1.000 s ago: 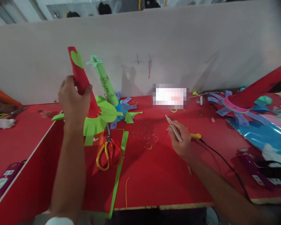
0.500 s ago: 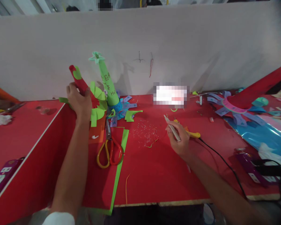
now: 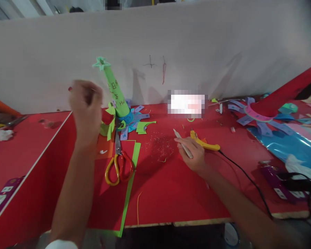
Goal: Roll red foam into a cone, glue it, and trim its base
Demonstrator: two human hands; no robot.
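Observation:
My left hand (image 3: pixel 85 95) is raised at the left, blurred, its fingers curled together; what they hold, if anything, I cannot make out. Behind it a red cone with a green paper fringe (image 3: pixel 110 128) is mostly hidden. My right hand (image 3: pixel 193 154) is closed on a white pen-like stick (image 3: pixel 183 143), tip pointing up and left, over the red table (image 3: pixel 160 193). Just beyond that hand lies a yellow corded tool (image 3: pixel 208 146). A green paper cone (image 3: pixel 116 91) with a star on top leans beside the fringe. Open scissors (image 3: pixel 118 152) lie below it.
A red cone with a pink ring (image 3: pixel 264 110) stands at the right, near a blue sheet (image 3: pixel 295 148) and a purple box (image 3: pixel 280 183). Green scraps (image 3: pixel 145 127) lie left of centre. A red divider (image 3: pixel 41 183) with a white edge runs along the left.
My left hand has risen and its fingers have curled more. The fringed red cone has tipped lower to the left. My right hand has shifted slightly left with the white stick.

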